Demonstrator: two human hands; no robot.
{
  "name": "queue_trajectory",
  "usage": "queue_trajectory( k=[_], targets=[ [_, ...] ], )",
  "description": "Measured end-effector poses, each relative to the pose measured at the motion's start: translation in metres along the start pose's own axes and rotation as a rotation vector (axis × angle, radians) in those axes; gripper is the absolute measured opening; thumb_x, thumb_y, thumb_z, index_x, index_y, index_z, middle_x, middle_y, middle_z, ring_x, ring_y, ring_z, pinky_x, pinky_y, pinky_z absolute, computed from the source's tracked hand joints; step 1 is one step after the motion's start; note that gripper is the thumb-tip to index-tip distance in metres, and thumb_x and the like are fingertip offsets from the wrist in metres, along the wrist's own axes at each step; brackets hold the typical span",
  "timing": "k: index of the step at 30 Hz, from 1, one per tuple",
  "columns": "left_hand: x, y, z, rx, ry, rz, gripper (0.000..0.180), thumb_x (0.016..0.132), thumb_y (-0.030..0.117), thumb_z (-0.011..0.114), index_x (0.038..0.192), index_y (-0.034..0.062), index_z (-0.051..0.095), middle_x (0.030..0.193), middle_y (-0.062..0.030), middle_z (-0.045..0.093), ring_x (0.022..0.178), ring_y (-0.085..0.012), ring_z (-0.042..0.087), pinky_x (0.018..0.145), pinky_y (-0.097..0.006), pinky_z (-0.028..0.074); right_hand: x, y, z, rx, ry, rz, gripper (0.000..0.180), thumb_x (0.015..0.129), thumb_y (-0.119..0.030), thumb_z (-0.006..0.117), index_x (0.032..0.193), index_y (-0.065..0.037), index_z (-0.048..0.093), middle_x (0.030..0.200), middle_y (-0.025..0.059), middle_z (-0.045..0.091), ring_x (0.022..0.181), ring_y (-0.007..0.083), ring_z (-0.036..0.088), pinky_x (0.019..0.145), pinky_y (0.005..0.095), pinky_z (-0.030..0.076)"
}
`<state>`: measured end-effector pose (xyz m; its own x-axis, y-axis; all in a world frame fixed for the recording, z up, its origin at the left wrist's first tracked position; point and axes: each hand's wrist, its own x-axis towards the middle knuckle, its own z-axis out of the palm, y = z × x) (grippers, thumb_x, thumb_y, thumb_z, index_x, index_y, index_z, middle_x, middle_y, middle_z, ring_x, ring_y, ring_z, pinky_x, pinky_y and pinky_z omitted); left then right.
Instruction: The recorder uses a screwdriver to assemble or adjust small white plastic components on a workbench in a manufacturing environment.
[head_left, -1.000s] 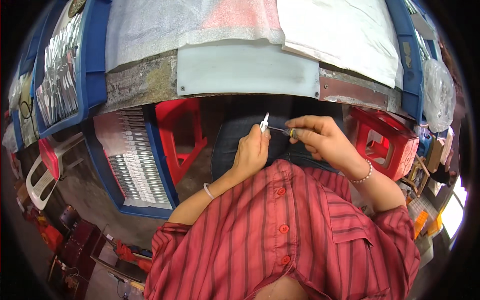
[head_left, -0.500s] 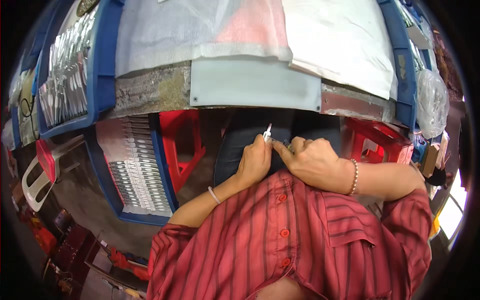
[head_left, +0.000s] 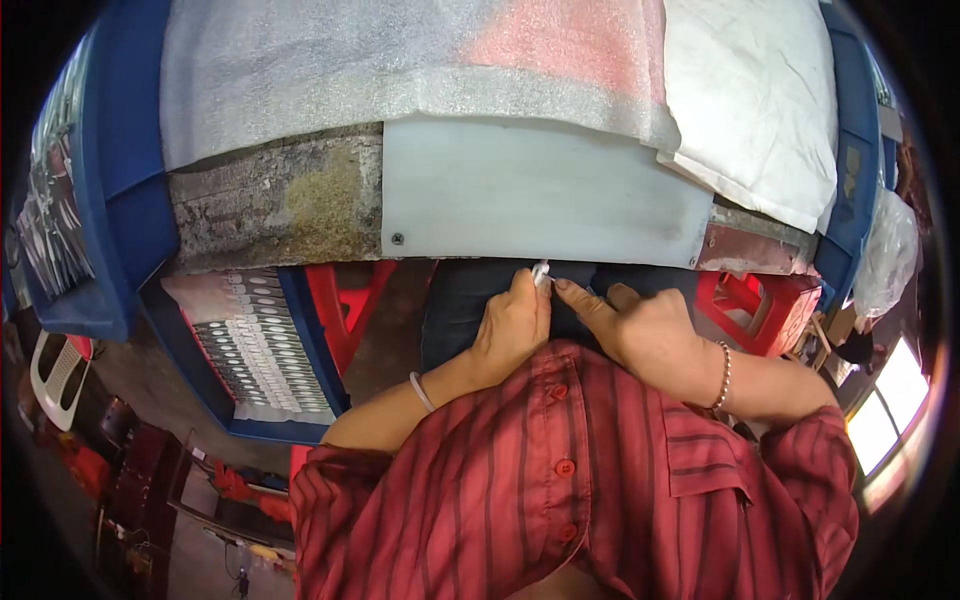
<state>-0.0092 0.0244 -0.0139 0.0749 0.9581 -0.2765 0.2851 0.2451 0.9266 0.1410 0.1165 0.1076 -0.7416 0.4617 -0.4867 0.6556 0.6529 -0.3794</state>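
Observation:
My left hand [head_left: 512,328] is closed around a small, slender white and shiny piece [head_left: 541,272], held upright over my lap. Only its top shows above the thumb and fingers, so its kind is unclear. On the other side, my right hand [head_left: 645,330] has its index finger reaching to the piece, the tip beside or touching it. Its other fingers curl in; whatever they may hold is hidden. Both hands are just below the front edge of the worktable, in front of a pale grey plate [head_left: 540,190] screwed to that edge.
White foam sheet [head_left: 300,80] and white cloth [head_left: 750,110] cover the worktable. At lower left, a blue crate [head_left: 290,432] holds rows of slender shiny pieces with oval ends. More blue crates [head_left: 125,190] flank the table. Red stools [head_left: 770,315] stand beneath; a clear plastic bag [head_left: 885,255] hangs right.
The view has shifted, bringing the table edge nearer. My left hand still holds the slender piece, now showing less of it. My right index finger has straightened beside it.

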Motion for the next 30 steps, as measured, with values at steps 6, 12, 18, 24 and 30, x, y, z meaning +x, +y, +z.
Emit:
queue_trajectory(
  k=[6,12,18,24,30],
  targets=[
    [-0.007,-0.002,0.008,0.147,-0.063,-0.105,0.014,0.093,0.011,0.052,0.089,-0.0005,0.045,0.066,-0.0263,0.056,0.063,-0.0473,0.059,0.049,-0.05,0.044,-0.007,0.013,0.031,1.313,0.035,0.459,0.04,0.08,-0.005,0.066,0.12,-0.001,0.062,0.085,0.0178,0.068,0.071,0.0289,0.066,0.066,0.0331,0.053],
    [-0.004,0.007,0.008,0.048,0.0,0.045,0.019,0.095,0.012,0.048,0.086,-0.0033,0.043,0.058,-0.0273,0.054,0.057,-0.0466,0.057,0.048,-0.053,0.043,-0.015,-0.011,0.001,-0.162,0.088,0.033,0.044,0.079,-0.009,0.057,0.123,-0.003,0.06,0.078,0.0135,0.059,0.062,0.0235,0.062,0.053,0.0309,0.049],
    [-0.006,0.004,0.009,0.088,0.009,0.032,0.019,0.096,0.012,0.046,0.086,-0.0037,0.043,0.059,-0.0284,0.053,0.056,-0.0468,0.057,0.046,-0.052,0.042,-0.01,-0.009,0.006,-0.04,-0.014,0.045,0.048,0.079,-0.011,0.055,0.127,-0.006,0.057,0.074,0.0139,0.057,0.057,0.0256,0.06,0.047,0.0357,0.046],
    [-0.004,0.0,0.011,0.165,-0.009,0.051,0.019,0.095,0.012,0.047,0.085,-0.0038,0.043,0.058,-0.0277,0.054,0.056,-0.0456,0.058,0.047,-0.052,0.043,-0.009,0.003,0.039,0.395,0.207,0.199,0.033,0.084,-0.008,0.059,0.117,-0.005,0.064,0.073,0.0167,0.064,0.059,0.0274,0.061,0.053,0.0384,0.047],
    [-0.011,0.004,0.01,0.191,0.023,0.093,0.019,0.095,0.013,0.047,0.085,-0.0032,0.044,0.061,-0.0277,0.055,0.059,-0.045,0.059,0.05,-0.053,0.043,-0.017,0.005,0.024,1.358,-0.045,0.624,0.033,0.086,-0.005,0.061,0.118,0.003,0.061,0.082,0.0188,0.067,0.075,0.0255,0.066,0.069,0.0346,0.05]
  ],
)
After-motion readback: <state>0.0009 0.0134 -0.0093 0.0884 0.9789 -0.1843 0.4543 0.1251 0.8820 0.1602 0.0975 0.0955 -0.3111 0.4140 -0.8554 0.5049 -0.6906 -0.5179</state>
